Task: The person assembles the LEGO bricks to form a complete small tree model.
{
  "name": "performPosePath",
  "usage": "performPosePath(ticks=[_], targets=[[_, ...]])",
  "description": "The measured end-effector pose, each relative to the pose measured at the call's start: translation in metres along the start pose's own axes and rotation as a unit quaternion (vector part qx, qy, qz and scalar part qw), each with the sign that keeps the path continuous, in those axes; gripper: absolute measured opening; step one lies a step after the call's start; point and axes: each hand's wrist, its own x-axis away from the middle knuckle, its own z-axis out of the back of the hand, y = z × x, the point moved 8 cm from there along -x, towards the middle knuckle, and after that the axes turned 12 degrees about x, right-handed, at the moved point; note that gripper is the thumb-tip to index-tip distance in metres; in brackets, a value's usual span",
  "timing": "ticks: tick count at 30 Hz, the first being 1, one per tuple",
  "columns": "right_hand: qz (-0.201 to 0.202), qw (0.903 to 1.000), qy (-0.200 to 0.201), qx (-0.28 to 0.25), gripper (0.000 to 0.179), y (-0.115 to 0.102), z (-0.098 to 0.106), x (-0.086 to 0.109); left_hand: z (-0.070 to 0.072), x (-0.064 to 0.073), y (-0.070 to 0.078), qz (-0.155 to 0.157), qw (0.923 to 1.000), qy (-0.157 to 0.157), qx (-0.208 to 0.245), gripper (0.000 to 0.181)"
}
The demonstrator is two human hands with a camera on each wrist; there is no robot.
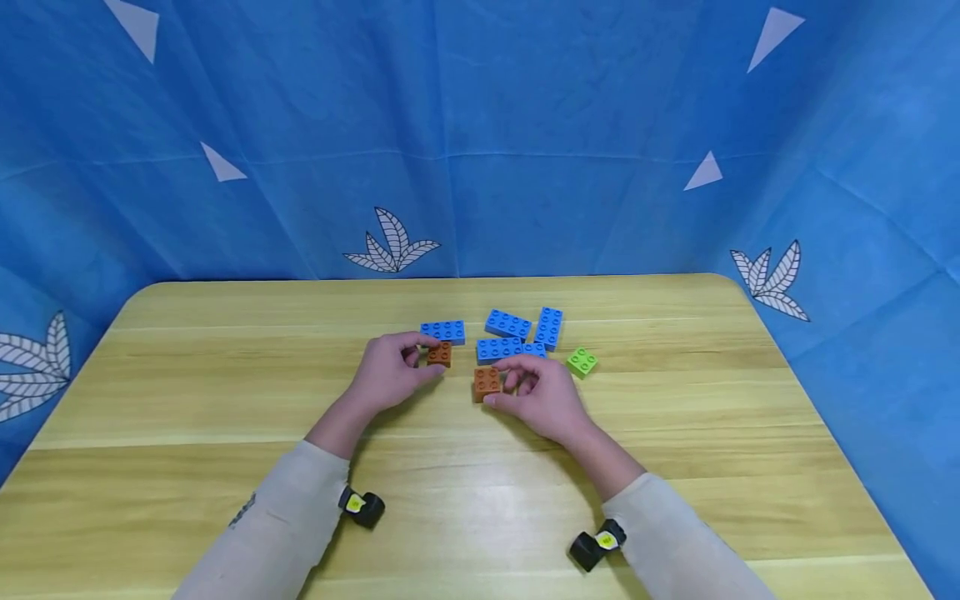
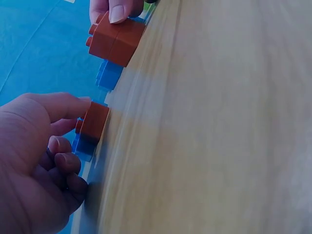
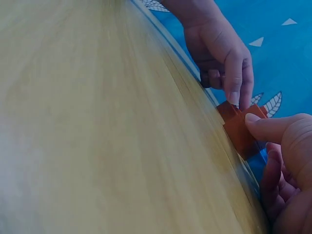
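My left hand (image 1: 388,371) has its thumb and index finger around a small brown toy brick (image 1: 439,354), pinching it at its near and far sides. That brick stands on the table, studs up, in front of a blue brick (image 1: 450,331). To its right, my right hand (image 1: 543,397) pinches a taller brown block (image 1: 487,383) between thumb and index finger. A seam across this brown block (image 2: 117,41) in the left wrist view shows two bricks stacked. The right thumb lies on its near face in the right wrist view; the other right fingers are curled beside it.
Just beyond the right hand lie several blue bricks (image 1: 508,323), one upright-turned blue brick (image 1: 549,327) among them. A lime green brick (image 1: 581,362) sits right of the hand. The wooden table (image 1: 225,358) ends at a blue patterned cloth (image 1: 525,100).
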Motion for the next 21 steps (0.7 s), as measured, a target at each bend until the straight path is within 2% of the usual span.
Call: performPosePath(ticks=[9,15,21], targets=[[0.002,1.0000,0.005,-0.008,0.037,0.0032,-0.0018,-0.0018,0.0020,-0.0002,-0.0010,-0.008,0.9999,0.009,0.003,0.038],[-0.001,0.9999,0.006,-0.008,0.037,0.0048,-0.0019,-0.0017,0.0007,-0.0001,-0.0036,-0.001,1.0000,0.003,0.007,0.034],[-0.003,1.0000,0.006,-0.004,0.037,0.0052,-0.0022,-0.0017,-0.0015,-0.0004,-0.0048,0.007,0.9998,-0.001,-0.016,0.037]])
